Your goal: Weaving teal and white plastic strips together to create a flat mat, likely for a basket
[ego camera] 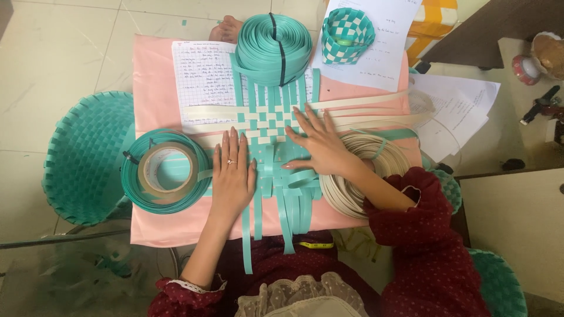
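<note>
Left hand (232, 173): flat, fingers spread, on the weave (267, 126)
Right hand (320, 144): flat, fingers spread, on the weave
Weave: green and cream strips, middle of the frame, on the pink bench (150, 70)

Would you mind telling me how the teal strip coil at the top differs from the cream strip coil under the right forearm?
The teal coil is tightly wound and bound by a dark tie; the cream coil is looser, its loops spreading. The teal coil lies untouched, while the right hand reaches across the cream one. Both are flat weaving strip resting on the pink cloth.
</note>
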